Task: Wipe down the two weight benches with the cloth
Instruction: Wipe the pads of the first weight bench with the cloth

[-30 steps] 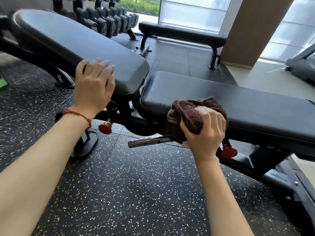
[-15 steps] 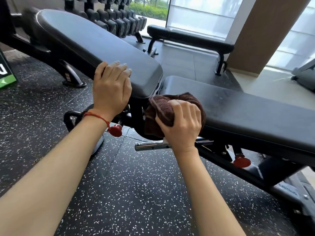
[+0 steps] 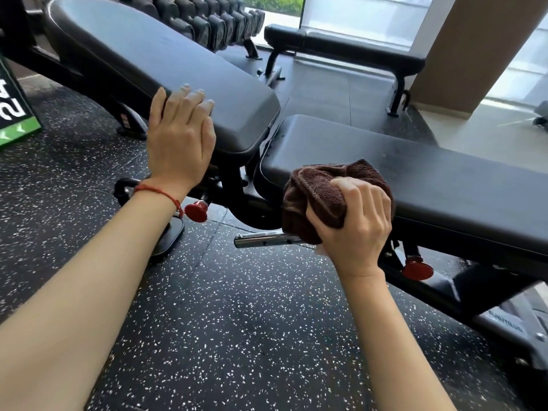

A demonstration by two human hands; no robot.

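Observation:
A black adjustable weight bench fills the middle of the head view: its raised back pad (image 3: pixel 166 66) runs to the upper left and its flat seat pad (image 3: pixel 415 179) runs to the right. My left hand (image 3: pixel 181 137) rests flat on the near edge of the back pad, fingers straight. My right hand (image 3: pixel 355 223) grips a bunched brown cloth (image 3: pixel 320 191) against the near edge of the seat pad, close to its left end. A second black flat bench (image 3: pixel 341 46) stands further back by the window.
A rack of dumbbells (image 3: pixel 207 22) lines the back. Red adjustment knobs (image 3: pixel 196 211) and a chrome bar (image 3: pixel 264 241) stick out under the near bench. A green and black sign (image 3: pixel 12 114) stands at the left. A beige pillar (image 3: pixel 474 48) rises at the right. The floor is speckled black rubber.
Over the last second my right hand swept the cloth left along the seat pad's near edge to the gap, then back right. My left hand stayed on the back pad.

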